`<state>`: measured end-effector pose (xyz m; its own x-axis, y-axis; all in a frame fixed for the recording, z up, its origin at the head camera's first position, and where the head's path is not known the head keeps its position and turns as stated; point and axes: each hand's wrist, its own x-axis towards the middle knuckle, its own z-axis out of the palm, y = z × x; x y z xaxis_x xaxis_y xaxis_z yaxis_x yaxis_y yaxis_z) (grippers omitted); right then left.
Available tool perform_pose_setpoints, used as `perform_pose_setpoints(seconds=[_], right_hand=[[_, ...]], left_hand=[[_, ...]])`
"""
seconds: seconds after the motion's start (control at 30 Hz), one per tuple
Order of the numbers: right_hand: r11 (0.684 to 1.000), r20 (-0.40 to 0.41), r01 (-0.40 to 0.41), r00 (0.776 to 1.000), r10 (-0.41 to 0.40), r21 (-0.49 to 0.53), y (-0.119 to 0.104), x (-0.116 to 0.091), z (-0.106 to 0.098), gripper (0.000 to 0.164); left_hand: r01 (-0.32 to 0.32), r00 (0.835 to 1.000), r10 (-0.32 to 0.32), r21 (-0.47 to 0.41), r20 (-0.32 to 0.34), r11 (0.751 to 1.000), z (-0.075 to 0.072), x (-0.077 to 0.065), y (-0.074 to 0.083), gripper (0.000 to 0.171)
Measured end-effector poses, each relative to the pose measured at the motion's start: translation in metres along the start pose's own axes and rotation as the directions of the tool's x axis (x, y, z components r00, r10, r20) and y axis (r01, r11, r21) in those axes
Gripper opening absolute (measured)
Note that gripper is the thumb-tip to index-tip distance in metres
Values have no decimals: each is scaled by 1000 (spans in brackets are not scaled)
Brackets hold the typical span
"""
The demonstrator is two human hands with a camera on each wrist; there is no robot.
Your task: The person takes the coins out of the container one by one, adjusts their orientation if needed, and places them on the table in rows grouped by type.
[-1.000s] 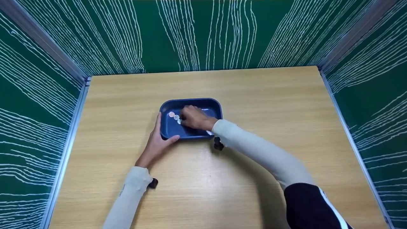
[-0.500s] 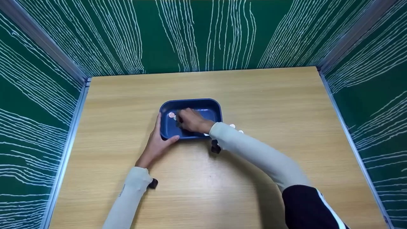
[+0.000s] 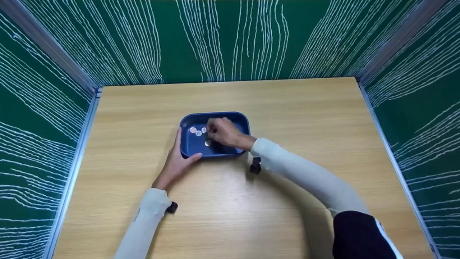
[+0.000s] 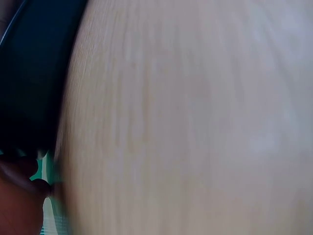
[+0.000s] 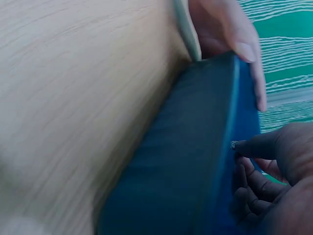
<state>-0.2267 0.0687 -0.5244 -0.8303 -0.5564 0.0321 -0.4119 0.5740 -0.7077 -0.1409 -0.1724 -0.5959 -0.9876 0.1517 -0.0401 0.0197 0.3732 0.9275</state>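
Tabletop (image 3: 233, 216) bears a tray (image 3: 192, 145), right hand (image 3: 225, 131) near coins (image 3: 198, 133).

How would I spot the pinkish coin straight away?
Find the blue tray on the wooden table. Inside it, look left of the right hand. The pinkish coin is the leftmost one, warmer in colour than the silvery coins nearby.

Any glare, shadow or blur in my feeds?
Head: pale glare on the table, shadow beneath the right sleeve, coins too small for detail; left wrist: table grain smeared, tray side nearly black; right wrist: table grain soft, tray's outer wall in shade.
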Motion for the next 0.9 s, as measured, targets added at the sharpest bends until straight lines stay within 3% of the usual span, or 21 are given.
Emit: perform_pose_setpoints(seconds=[0.17,0.4,0.67,0.9], right_hand=[[1000,-5,-12,1000,12,18,4,-7,-15,10],[999,-33,0,999,2,50,9,-19,-31,9],[985,-72,-60,995,72,159,17,-38,-54,7],[981,-118,-58,990,81,186,29,-55,-69,8]], left_hand=[[-25,999,25,10,-23,1000,0,1,-3,122],[-8,1000,8,11,-17,1000,2,1,-2,121],[5,1000,-5,15,-9,1000,4,2,-1,122],[17,1000,-17,8,-5,1000,2,0,-1,121]])
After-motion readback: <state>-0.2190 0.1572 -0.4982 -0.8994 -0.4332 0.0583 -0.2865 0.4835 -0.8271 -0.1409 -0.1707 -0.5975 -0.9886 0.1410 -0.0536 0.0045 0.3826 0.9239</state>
